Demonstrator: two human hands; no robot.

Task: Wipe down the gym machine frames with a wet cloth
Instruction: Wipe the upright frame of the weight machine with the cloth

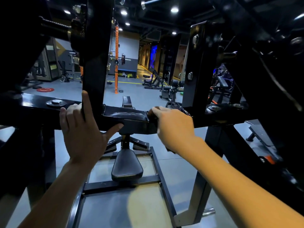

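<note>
Black gym machine crossbar (128, 120) with wet smears on top, dark cloth (184, 111) bunched under right hand (174, 127) gripping it on the bar, left hand (82, 129) spread against upright post (94, 63), fingers straight, padded seat (126, 165) below.

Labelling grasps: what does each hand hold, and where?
Right hand grips a dark cloth, bunched under its fingers, on the black crossbar. Left hand holds nothing; it braces against the black upright post.

Dark cloth (186, 112) — bunched atop black crossbeam (130, 118), streaked
</note>
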